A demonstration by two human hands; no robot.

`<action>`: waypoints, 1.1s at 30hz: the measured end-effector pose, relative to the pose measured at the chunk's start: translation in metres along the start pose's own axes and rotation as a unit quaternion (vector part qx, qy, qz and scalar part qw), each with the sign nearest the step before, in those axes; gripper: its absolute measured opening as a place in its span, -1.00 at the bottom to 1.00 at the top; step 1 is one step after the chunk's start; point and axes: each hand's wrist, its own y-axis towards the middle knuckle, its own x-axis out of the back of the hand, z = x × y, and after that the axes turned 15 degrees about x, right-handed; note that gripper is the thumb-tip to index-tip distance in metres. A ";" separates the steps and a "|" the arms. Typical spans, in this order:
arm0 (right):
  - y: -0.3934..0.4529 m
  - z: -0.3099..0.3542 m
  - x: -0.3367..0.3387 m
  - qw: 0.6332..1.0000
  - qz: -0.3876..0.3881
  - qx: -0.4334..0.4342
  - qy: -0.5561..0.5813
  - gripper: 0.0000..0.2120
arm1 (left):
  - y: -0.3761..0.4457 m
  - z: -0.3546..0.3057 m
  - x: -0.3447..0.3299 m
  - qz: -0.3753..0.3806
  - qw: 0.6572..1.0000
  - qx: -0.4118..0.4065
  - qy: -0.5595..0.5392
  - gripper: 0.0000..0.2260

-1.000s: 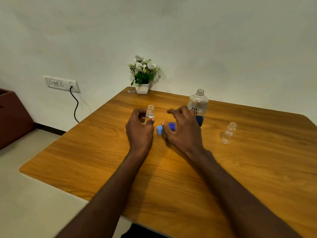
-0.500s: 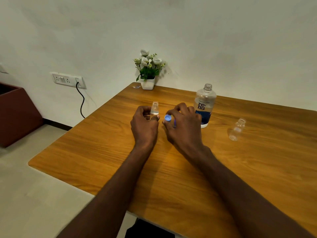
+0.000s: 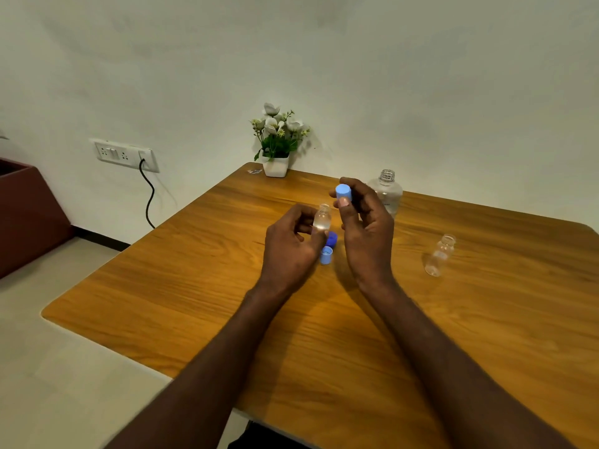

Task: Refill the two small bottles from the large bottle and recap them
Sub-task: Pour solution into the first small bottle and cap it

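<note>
My left hand [image 3: 291, 244] grips a small clear bottle [image 3: 322, 218] that stands uncapped on the wooden table [image 3: 194, 286]; liquid shows in it. My right hand [image 3: 364, 228] pinches a light blue cap [image 3: 343, 191] between thumb and fingers, held just above and right of that bottle's mouth. Another light blue cap [image 3: 326, 256] and a dark blue cap [image 3: 332, 238] lie on the table between my hands. The large bottle [image 3: 387, 192] stands uncapped behind my right hand, partly hidden. A second small clear bottle [image 3: 440, 255] stands uncapped to the right.
A white pot of flowers [image 3: 277, 142] stands at the table's far corner against the wall. A wall socket [image 3: 126, 155] with a black cable is at the left. A dark red cabinet [image 3: 26, 212] stands at the far left.
My right hand has picked a light blue cap off the table and lifted it above the small bottle. My left hand has kept its hold on the bottle.
</note>
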 end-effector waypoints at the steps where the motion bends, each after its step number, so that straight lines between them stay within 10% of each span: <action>1: 0.000 0.001 0.000 1.000 -0.002 -0.003 0.013 -0.75 | -0.001 -0.001 -0.001 0.008 1.000 -0.011 0.006 -0.87; 33: 0.003 -0.006 0.003 0.997 0.065 -0.049 -0.012 -0.70 | 0.008 0.004 -0.001 0.015 1.000 -0.016 0.007 -0.87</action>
